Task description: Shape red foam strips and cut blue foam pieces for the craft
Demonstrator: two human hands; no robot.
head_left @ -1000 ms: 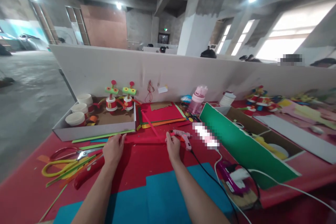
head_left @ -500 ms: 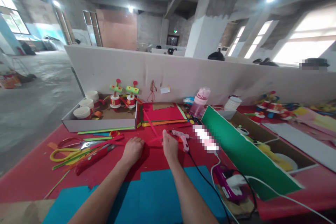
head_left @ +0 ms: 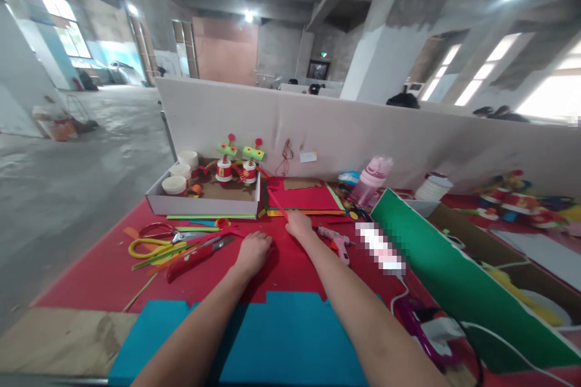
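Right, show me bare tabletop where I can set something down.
Bare red tabletop lies left of the scissors, and between the left hand and right hand, down to the blue sheets. It's crowded around the scissors, red-handled tool and paper strips.

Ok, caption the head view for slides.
Right hand at a red strip, left hand beside a red-handled tool, cup figures behind.

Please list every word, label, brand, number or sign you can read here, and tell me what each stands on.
No text can be read with certainty.
White card on the partition: any writing is too small to read.
Small green lit sign in the background: too small to read.
Left figure's red-and-white cup: yellowish marking, too blurred to read.
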